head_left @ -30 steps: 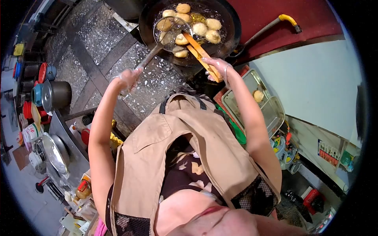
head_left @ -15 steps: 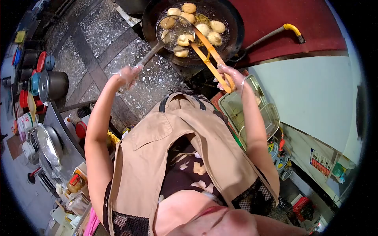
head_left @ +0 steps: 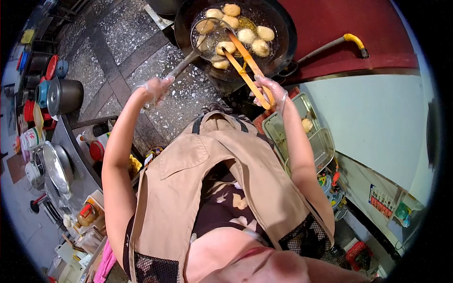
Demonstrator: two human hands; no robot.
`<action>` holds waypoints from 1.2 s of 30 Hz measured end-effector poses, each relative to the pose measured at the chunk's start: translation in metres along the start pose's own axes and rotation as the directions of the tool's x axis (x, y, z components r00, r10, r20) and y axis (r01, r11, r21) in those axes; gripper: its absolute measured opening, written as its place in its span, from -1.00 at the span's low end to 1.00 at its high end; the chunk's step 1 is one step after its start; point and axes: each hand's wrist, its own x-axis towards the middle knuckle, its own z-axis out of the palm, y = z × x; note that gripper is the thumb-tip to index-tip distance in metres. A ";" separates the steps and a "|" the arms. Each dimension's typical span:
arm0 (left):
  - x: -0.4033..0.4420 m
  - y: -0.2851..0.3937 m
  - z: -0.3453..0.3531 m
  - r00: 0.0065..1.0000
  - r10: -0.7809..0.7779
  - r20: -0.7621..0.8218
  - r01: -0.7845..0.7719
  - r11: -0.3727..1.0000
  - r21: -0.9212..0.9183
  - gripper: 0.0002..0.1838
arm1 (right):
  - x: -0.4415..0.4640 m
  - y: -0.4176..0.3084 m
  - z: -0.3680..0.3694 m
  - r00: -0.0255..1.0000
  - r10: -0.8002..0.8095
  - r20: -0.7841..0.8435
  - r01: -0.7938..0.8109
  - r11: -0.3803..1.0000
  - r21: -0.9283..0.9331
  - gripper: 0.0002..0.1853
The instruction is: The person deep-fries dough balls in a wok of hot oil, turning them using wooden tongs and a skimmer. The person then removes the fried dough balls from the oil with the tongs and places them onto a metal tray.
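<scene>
My left hand (head_left: 155, 92), in a clear plastic glove, is closed around the handle of a wire skimmer (head_left: 183, 63). The skimmer's round mesh head lies over the left side of a dark wok (head_left: 281, 60) of oil. My gloved right hand (head_left: 269, 92) grips long wooden tongs (head_left: 255, 67), whose tips reach into the wok. One tip is at a pale fried dough ball (head_left: 226, 47) over the skimmer; whether the tongs pinch it, I cannot tell. Several other golden dough balls (head_left: 246, 36) float around the skimmer.
Right of my body is a metal tray (head_left: 296, 109) with a fried piece (head_left: 307, 125) in it. A tool with a yellow-hooked handle (head_left: 325, 46) lies by the red surface. On the left are a lidded pot (head_left: 71, 96) and a counter with a steel basin (head_left: 56, 165).
My right hand and the tongs have shifted slightly left relative to the wok. The skimmer stays in place, and the whole view has moved a little. More of the fried piece in the tray shows.
</scene>
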 end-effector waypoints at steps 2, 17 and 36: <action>0.000 0.000 0.000 1.000 0.005 -0.001 -0.005 1.000 0.013 -0.36 | 0.000 -0.001 0.001 1.000 0.013 0.013 -0.013 1.000 0.000 -0.38; 0.007 -0.004 -0.001 0.997 0.072 -0.009 -0.071 0.994 0.079 -0.33 | -0.004 -0.010 0.002 0.998 -0.029 -0.059 0.031 0.999 0.035 -0.46; 0.009 -0.009 -0.001 0.996 0.083 0.028 -0.084 0.996 0.025 -0.36 | 0.027 -0.018 0.014 0.978 0.015 -0.206 -0.087 0.936 -0.342 -0.42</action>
